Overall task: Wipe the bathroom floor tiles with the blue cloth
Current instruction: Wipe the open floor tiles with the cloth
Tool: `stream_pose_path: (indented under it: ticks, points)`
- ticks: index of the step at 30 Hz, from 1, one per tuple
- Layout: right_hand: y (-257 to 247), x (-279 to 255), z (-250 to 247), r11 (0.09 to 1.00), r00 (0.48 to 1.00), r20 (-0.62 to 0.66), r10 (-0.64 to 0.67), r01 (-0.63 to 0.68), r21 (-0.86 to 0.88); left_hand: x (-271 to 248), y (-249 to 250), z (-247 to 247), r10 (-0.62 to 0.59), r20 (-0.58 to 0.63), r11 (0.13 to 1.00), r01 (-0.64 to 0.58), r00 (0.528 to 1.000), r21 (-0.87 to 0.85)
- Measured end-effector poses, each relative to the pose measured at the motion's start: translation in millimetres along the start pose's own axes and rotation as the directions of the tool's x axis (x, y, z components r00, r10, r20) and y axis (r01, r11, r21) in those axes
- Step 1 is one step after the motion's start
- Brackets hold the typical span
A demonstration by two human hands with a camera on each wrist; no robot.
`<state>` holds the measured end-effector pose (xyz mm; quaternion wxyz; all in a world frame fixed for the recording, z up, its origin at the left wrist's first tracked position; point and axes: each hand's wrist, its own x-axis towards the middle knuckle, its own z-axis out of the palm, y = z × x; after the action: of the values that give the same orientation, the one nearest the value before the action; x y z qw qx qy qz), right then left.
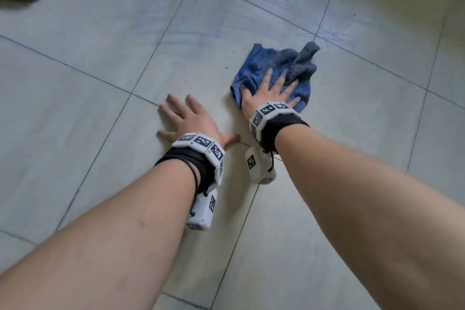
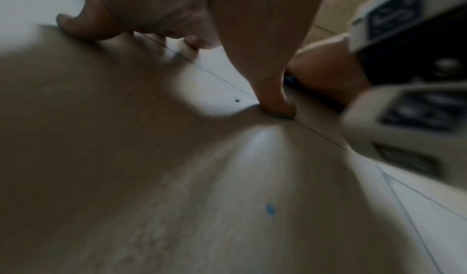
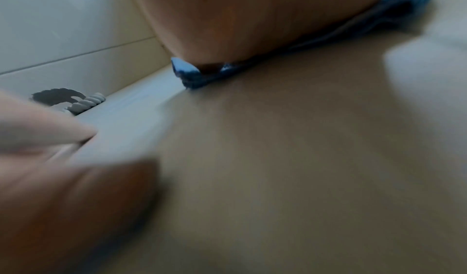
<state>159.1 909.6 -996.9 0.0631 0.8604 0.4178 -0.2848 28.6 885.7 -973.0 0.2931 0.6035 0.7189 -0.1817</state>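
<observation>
We press the blue cloth (image 1: 274, 75) flat on the floor tiles (image 1: 100, 63).
Our right hand (image 1: 270, 90), fingers spread straight, lies on its near end; its twisted tail points away. Our left hand (image 1: 191, 121) lies splayed just left of the cloth, holding nothing.

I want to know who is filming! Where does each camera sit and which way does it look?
Head: on the person's head, looking down at the floor tiles, both forearms, the left hand flat on the floor and the right hand pressing the blue cloth.
Left wrist: low, along the left hand's fingertips.
Right wrist: low, under the palm.
The head and right wrist views share the cloth.
</observation>
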Motion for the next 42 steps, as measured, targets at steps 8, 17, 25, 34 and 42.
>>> stream_pose_path:
  ticks: [8,17,25,34,42]
  points:
    - [11.9,-2.8,-13.3,0.998,0.998,0.023,-0.064,0.064,0.021,-1.0,1.2,-3.4,-0.006,0.031,1.000,0.006,1.000,-0.005]
    - [24.3,-13.9,9.6,0.994,0.994,-0.014,0.109,-0.109,0.002,1.7,1.0,-1.2,-0.003,0.032,1.000,0.002,0.999,0.006]
    - [17.7,-2.9,-13.8,1.000,1.000,0.026,0.007,-0.007,0.014,1.2,0.5,-2.1,0.000,0.032,1.000,0.000,0.999,0.004]
    - [13.0,-61.4,32.8,0.995,0.993,0.080,0.085,-0.081,-0.050,1.8,-11.3,-11.6,0.073,0.058,0.997,-0.074,0.996,0.020]
    - [-62.6,-7.8,7.8,1.000,0.999,0.041,-0.022,0.022,-0.008,18.7,-65.6,-23.9,0.050,-0.013,0.999,-0.050,0.999,0.018]
